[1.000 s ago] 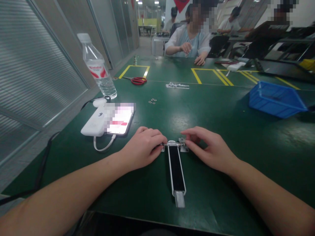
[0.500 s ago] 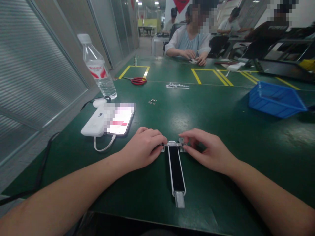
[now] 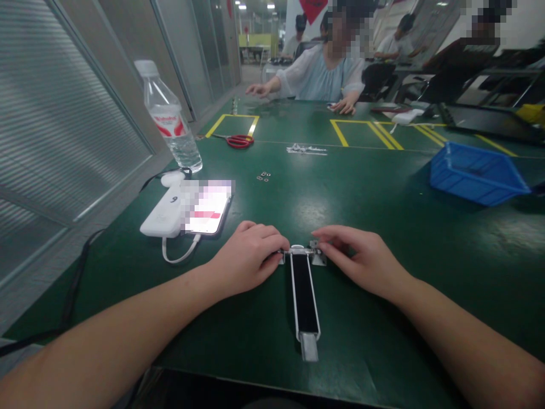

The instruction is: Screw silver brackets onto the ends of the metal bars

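A long, narrow black bar with white edges [image 3: 305, 292] lies on the table before me, a bare metal tongue [image 3: 309, 347] at its near end. Across its far end runs a thin metal shaft [image 3: 300, 250]. My left hand [image 3: 255, 255] is closed on the shaft's left end, its thumb and forefinger hiding a small metal bracket [image 3: 281, 259]. At the other end, my right hand [image 3: 361, 255] has its fingertips closed at the shaft tip, beside a second metal bracket [image 3: 319, 260]. Its exact contact there is partly hidden.
Several small metal rings [image 3: 264, 176] and thin silvery pieces [image 3: 306, 150] lie farther off. On the left are a water bottle [image 3: 170, 125], a white power bank [image 3: 164, 213], a phone [image 3: 208, 210] and red scissors [image 3: 239, 141]. A blue bin [image 3: 477, 173] stands right. A person [image 3: 323, 74] sits opposite.
My right fingertips have drawn closer together at the shaft end, and the bar's near end has shifted slightly left. The person opposite has stretched one arm out toward my left.
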The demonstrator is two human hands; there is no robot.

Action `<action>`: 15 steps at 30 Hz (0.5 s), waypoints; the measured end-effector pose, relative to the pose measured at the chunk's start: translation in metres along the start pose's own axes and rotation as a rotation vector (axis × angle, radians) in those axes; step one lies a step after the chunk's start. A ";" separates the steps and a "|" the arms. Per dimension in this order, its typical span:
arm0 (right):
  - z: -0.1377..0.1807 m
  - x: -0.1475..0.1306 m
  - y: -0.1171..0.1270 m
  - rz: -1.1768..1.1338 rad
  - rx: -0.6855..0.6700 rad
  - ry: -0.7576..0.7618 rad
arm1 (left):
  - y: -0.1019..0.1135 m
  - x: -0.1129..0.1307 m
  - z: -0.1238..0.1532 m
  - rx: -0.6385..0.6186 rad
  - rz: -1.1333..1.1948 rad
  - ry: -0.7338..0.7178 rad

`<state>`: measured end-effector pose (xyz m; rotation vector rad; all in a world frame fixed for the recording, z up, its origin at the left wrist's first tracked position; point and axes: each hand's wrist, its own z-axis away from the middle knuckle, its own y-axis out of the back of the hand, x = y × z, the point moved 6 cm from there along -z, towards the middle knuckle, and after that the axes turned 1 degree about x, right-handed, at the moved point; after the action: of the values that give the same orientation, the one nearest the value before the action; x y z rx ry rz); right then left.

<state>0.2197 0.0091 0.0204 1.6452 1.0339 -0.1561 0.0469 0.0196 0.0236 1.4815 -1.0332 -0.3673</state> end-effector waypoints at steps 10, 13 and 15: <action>0.000 -0.004 -0.001 -0.010 -0.007 0.035 | 0.002 0.001 0.001 -0.003 0.003 0.002; 0.000 -0.003 0.002 -0.011 0.032 0.035 | 0.004 0.002 0.001 0.000 0.007 0.003; 0.000 -0.006 0.003 -0.015 0.028 0.080 | 0.004 0.003 0.000 -0.008 0.009 0.007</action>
<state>0.2180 0.0056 0.0256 1.6806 1.1090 -0.1164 0.0466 0.0179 0.0286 1.4702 -1.0310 -0.3590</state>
